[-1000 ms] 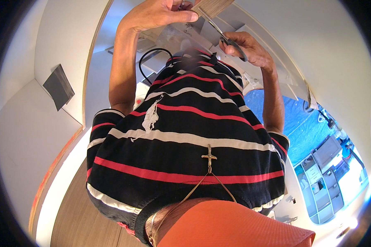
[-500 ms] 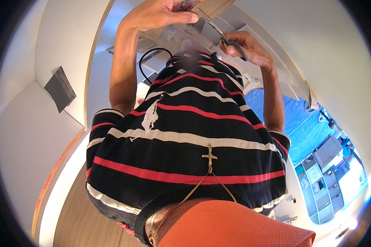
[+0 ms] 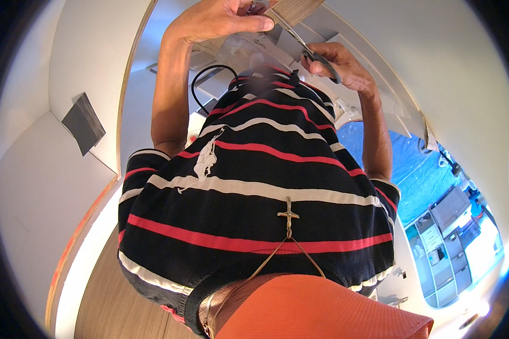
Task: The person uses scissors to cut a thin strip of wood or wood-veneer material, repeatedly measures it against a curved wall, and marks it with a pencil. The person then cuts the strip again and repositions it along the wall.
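Observation:
My left hand (image 3: 212, 24) is raised at the top edge of the head view, its thumb stretched toward the right and its other fingers curled and partly cut off. What they pinch cannot be made out. Just beside the thumb is a wood-grain piece (image 3: 301, 10), which runs out of the frame. My right hand (image 3: 349, 66) is closed around the dark handles of a pair of scissors (image 3: 293, 34). Their thin metal blades point up and left, with the tips close to the left thumb and the wood-grain piece's edge.
Pale panels curve along both sides, with a dark grey rectangle (image 3: 83, 124) on the left one. A black cable (image 3: 201, 85) loops beside my striped shirt (image 3: 254, 181). Through an opening at right show a blue sheet (image 3: 379, 158) and a shelf unit (image 3: 438, 260).

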